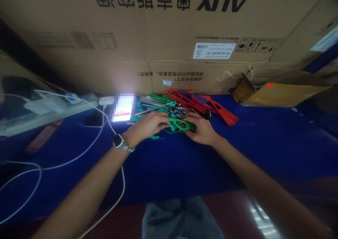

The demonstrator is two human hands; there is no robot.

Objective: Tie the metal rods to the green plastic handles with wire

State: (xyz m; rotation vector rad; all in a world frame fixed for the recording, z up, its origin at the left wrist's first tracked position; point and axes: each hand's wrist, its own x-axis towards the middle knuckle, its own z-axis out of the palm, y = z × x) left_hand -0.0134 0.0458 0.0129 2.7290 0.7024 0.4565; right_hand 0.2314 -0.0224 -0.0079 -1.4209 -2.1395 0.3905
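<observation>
Bare forearms (92,188) reach in from the bottom corners, spread wide and meeting over the far half of the blue table (169,168), likely because everything being handled lies back there. Grey trousers (182,219) show between them, below the table's near edge.

Far left, a power strip (76,106) carries chargers, and a white cable (86,151) loops loosely across the table and under the left forearm. Next comes a lit phone (123,106), its screen blurred, apparently propped up facing the person so it can be seen while both hands are busy.

Beside it the left hand (153,123), with a watch (118,140) at its wrist, has thumb and fingers nearly together, pinching the near-left end of a green piece (182,123). That piece sits between the hands, just in front of the pile (151,101) of rods and teal bits. The right hand (202,129) curls round its other end, fingers closed; two ends held probably keeps it steady.

Red parts (224,114) lie behind and right of the right hand, seemingly grouped by colour. Farther right a yellow packet (285,94) leans by the cardboard (158,48), whose print is upside down, perhaps serving as a screen.
</observation>
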